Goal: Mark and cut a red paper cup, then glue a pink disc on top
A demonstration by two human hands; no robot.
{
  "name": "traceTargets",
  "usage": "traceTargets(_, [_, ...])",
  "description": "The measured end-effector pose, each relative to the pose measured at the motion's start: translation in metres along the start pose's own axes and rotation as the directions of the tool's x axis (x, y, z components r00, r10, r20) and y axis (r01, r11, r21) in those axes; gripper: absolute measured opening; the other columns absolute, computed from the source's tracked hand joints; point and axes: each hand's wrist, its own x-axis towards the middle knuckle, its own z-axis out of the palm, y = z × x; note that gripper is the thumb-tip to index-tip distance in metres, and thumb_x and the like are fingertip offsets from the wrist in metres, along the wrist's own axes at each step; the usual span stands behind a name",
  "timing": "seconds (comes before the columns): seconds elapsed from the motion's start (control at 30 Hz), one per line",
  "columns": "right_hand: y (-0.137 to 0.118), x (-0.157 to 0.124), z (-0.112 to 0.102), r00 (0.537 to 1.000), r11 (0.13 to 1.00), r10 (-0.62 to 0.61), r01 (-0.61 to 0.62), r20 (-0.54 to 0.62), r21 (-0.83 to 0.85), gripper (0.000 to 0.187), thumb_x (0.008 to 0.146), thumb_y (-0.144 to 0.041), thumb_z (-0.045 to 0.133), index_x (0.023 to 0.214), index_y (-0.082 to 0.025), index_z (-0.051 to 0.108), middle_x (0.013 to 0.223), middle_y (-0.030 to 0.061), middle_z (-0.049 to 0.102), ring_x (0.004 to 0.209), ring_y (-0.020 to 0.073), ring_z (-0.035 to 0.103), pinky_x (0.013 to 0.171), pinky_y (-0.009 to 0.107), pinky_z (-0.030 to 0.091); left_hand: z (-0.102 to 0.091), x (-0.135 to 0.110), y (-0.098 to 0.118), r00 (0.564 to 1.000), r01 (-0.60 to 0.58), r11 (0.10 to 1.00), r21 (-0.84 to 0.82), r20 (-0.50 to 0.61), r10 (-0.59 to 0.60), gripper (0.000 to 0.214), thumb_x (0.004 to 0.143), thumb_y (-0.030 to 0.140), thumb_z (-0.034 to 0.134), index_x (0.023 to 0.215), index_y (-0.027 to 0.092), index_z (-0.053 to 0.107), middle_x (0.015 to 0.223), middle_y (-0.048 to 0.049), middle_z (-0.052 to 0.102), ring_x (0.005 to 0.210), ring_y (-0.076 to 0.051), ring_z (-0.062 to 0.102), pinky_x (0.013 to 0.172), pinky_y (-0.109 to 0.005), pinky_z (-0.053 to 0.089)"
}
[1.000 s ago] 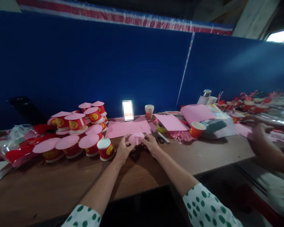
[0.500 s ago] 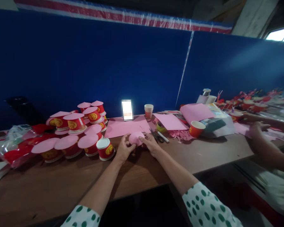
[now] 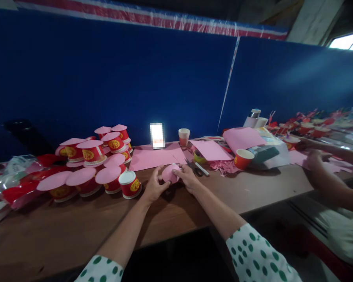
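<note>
Head view shows the left hand (image 3: 153, 187) and right hand (image 3: 190, 179) with fingers grasping a curved pink paper piece (image 3: 168, 174) between them, over the brown counter (image 3: 170, 219). An upturned red cup (image 3: 130, 185) stands near the left hand; scissors (image 3: 198, 171) lie just beyond the right.
</note>
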Motion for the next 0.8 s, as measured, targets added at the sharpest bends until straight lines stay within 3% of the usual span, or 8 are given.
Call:
traceTargets(0.27, [0.002,0.003,-0.002,1.0,1.0,0.003,-0.003,0.007,-0.016,0.052,0.053,-0.035,0.079,0.095,-0.017,0.054,0.065,-0.0038,0.06,0.055,0.0109,0.055,0.053,0.022,0.043,-0.002,0.001,-0.005,1.0,-0.007,1.0,-0.014,-0.001,0.007,0.084,0.063,0.024,0.071,0.133,0.018,0.025,0.082,-0.0038,0.066,0.068,-0.016,0.063,0.062,-0.026,0.049])
traceTargets(0.53, [0.004,0.003,-0.003,0.997,0.999,-0.041,0.039,-0.061,-0.037,0.052,0.054,-0.033,0.078,0.096,-0.018,0.053,0.063,-0.0054,0.056,0.054,0.0096,0.051,0.052,0.022,0.041,0.002,-0.001,0.001,0.998,0.044,0.997,-0.059,0.048,-0.042,0.083,0.065,0.027,0.07,0.133,0.017,0.023,0.076,-0.0038,0.067,0.061,-0.016,0.062,0.057,-0.027,0.049])
traceTargets(0.8, [0.003,0.004,-0.004,0.995,0.996,-0.068,0.064,-0.068,-0.055,0.049,0.055,-0.032,0.077,0.096,-0.018,0.053,0.068,-0.0039,0.058,0.06,0.0109,0.053,0.057,0.023,0.043,0.003,-0.004,0.01,0.998,0.063,0.993,-0.103,0.026,-0.06,0.082,0.065,0.026,0.069,0.133,0.018,0.024,0.086,-0.0056,0.067,0.074,-0.017,0.063,0.063,-0.027,0.051])
